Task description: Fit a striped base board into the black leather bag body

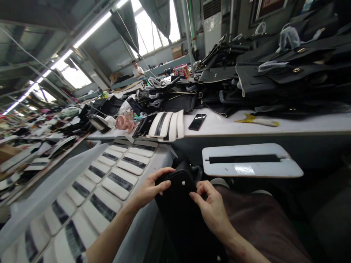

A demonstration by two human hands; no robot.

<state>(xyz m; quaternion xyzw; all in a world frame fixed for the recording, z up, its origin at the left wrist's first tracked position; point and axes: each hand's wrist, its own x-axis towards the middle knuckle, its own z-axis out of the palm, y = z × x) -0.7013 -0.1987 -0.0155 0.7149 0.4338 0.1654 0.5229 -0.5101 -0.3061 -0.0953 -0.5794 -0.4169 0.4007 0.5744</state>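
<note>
A black leather bag piece (pixel 179 188) with a small metal stud lies on my lap. My left hand (pixel 150 188) grips its upper left edge, thumb on top and fingers curled round it. My right hand (pixel 212 208) pinches its right side with the fingertips pressed together. Both hands are closed on the same piece, close to the edge of the white table (pixel 161 153).
Rows of white pads with black strips (pixel 120 180) cover the table at left. A white board with a black strip (pixel 251 160) juts out ahead. Further back lie a phone (pixel 197 121), a pink fan (pixel 123 123), a yellow-handled tool (pixel 257 119) and piles of black bags (pixel 287 69). A person stands far back.
</note>
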